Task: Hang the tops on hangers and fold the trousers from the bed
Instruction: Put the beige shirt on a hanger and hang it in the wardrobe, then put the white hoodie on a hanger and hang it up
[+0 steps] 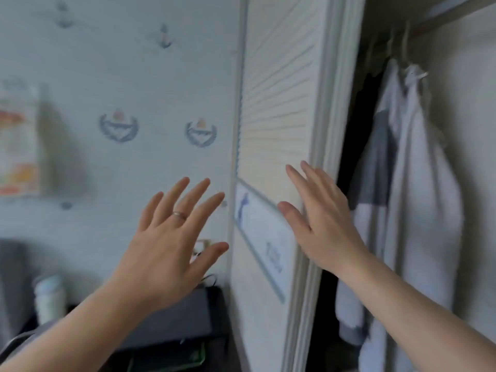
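Left hand lower centre of frame: fingers spread and straight, held nothing, wallpaper behind it. Right hand centre right: fingers straight, laid flat on right edge of louvred door, gripped nothing. Pale tops hung on hangers inside wardrobe, right of frame, near my right hand. Picture blurred

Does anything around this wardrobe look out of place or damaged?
Nothing stands out. The clothes hang from the rail, the door looks whole, and the left hand and right hand are open and empty. Blur could hide small flaws.
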Action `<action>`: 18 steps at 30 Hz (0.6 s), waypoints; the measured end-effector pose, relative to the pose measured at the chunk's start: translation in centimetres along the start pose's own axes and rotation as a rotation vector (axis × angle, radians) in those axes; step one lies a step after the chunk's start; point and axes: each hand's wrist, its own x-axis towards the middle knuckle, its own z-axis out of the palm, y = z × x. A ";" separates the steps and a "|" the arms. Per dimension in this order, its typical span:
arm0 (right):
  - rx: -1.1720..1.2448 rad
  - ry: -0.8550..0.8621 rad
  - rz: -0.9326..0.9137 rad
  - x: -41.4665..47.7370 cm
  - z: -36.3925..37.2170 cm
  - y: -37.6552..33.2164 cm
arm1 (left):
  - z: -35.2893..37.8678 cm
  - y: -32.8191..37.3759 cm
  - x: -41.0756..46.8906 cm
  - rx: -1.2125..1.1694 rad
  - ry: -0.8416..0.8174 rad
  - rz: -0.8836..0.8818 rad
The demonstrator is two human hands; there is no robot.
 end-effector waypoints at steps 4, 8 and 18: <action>0.117 -0.106 -0.050 -4.6 3.5 -10.1 | -3.8 -6.0 -11.8 0.035 -0.095 -0.172; 0.264 -0.249 -0.136 -9.7 7.0 -21.3 | -8.3 -10.5 -24.2 0.062 -0.186 -0.405; 0.696 -0.763 -0.412 -23.4 16.4 -47.0 | -19.3 -14.3 -55.2 0.175 -0.326 -1.033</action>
